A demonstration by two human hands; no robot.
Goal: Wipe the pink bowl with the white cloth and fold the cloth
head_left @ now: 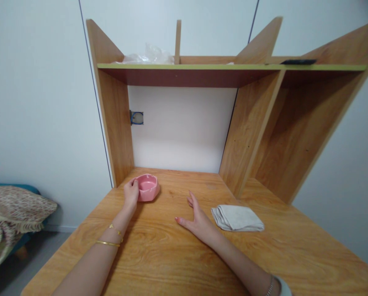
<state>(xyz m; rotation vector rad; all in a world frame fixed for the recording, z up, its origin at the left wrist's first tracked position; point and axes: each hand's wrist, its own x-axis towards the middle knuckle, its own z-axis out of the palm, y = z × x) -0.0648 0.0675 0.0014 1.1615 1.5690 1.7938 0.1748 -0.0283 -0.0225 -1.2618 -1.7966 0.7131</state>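
Note:
A pink faceted ashtray-like bowl (148, 193) with notches in its rim is near the back left of the wooden desk (159, 255). My left hand (131, 192) grips its left side, thumb at the rim; the other fingers are mostly hidden. Whether the bowl touches the desk I cannot tell. To the right, my right hand (199, 220) hovers low over the desk with thumb and fingers apart, holding nothing. Beside it on the right lies a folded whitish cloth (237, 218), apart from the hand.
Behind the desk stands a wooden shelf unit (184, 67) with upright side panels. Clear plastic wrap (149, 55) and a flat dark object (298, 62) lie on its upper shelf. A wall socket opening (137, 118) shows at the back left. A patterned blanket (14, 209) covers furniture at far left.

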